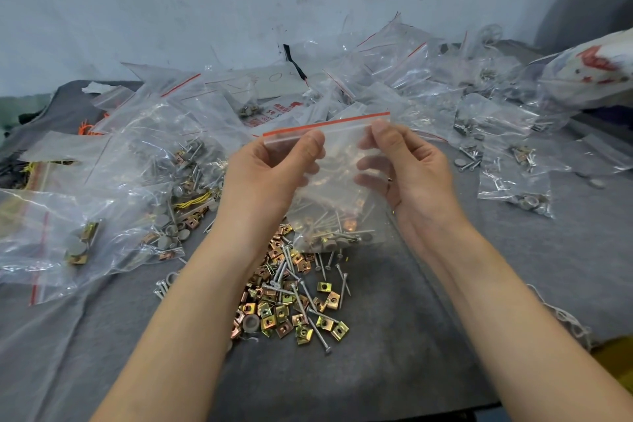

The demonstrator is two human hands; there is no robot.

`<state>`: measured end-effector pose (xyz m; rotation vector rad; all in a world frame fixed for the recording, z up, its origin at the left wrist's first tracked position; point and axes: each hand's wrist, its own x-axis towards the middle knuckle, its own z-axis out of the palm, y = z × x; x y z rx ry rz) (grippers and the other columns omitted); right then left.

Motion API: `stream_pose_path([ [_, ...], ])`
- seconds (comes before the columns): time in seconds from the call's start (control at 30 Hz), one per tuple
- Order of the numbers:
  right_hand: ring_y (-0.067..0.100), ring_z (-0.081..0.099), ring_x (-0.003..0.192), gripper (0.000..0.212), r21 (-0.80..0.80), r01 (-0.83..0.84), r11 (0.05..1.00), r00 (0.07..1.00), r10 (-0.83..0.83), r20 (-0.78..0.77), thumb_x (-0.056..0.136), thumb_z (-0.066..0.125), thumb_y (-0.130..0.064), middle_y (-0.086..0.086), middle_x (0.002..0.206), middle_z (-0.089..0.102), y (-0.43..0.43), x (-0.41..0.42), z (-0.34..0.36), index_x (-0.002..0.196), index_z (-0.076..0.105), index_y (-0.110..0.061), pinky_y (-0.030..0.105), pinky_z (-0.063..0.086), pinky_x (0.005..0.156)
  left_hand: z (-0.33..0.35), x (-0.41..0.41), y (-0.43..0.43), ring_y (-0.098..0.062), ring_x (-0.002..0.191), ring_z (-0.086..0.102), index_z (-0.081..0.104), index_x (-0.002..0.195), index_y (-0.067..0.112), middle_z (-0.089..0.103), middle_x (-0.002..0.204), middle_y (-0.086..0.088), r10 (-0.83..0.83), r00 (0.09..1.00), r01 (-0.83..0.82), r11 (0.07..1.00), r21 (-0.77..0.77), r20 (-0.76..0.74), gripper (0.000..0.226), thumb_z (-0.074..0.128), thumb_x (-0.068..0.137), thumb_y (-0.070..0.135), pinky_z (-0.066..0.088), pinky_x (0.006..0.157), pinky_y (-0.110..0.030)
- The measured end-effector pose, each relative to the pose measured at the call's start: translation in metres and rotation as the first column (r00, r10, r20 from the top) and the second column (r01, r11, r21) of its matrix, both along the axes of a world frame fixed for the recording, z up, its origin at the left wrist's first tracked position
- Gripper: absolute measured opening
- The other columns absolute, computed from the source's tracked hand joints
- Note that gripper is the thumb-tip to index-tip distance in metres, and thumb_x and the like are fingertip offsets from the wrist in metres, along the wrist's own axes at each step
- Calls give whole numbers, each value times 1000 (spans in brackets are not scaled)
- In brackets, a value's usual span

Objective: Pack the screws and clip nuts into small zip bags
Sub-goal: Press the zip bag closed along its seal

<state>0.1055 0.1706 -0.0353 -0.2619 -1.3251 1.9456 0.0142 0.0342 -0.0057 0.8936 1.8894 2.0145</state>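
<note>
Holding: your left hand [270, 169] and right hand [409, 166] pinch the zip bag [339, 156] top
Lower middle: clip nuts [274, 315], screws [286, 272]

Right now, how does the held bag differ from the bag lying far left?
The held bag hangs upright, pinched by the left hand and right hand; the far-left bag lies flat, untouched. The held bag carries many long screws; the far-left bag shows few pieces. Both are clear with red strips.
</note>
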Motion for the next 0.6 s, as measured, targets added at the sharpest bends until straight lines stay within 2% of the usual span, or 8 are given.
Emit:
stream_pose_path([
  [0.13,10,64,66,8,-8,-9,1000,1000,9,-12,85,75,-30,-4,82,70,3,2,0,79,77,-25,26,56,61,-2,-2,0,-7,70,66,74,83,21,75,81,3,2,1000,-3,1000,-12,-9,12,71,90,30,53,66,-18],
  [0.3,11,63,63,12,-14,30,999,999,-30,-30,85,69,-25,-5,78,66,1,-1,1,73,69,-27,27,55,59,-2,0,0,-5,69,66,74,85,20,75,80,4,-16,999,16,1000,-9,-28,11,70,90,30,51,64,-15],
  [0.43,11,64,65,11,11,21,1000,1000,-20,-10,88,70,-28,-2,83,70,2,0,1,78,72,-25,28,56,61,-1,-2,1,-6,74,66,73,97,18,74,85,4,9,1000,-9,999,-32,6,13,70,91,29,52,67,-20],
  [0.5,11,64,66,11,53,32,998,999,-32,11,90,70,-27,-2,85,71,1,1,1,80,73,-26,27,56,61,2,-5,0,-1,84,65,63,114,24,70,99,7,95,989,-103,993,-61,-115,26,70,91,32,51,73,-17],
  [0.57,11,64,67,11,110,44,993,999,-46,17,93,69,-25,-3,84,71,-1,2,2,82,73,-26,26,56,62,6,-5,-2,2,98,59,53,120,34,62,112,13,148,901,-210,971,-112,-409,33,69,91,35,47,84,-14],
  [0.6,11,63,67,11,138,45,989,999,-48,17,94,68,-24,-3,84,71,-2,2,3,84,72,-25,26,55,63,9,-4,-2,0,102,56,54,120,36,60,114,14,128,833,-240,960,-144,-539,31,67,92,37,46,90,-18],
])
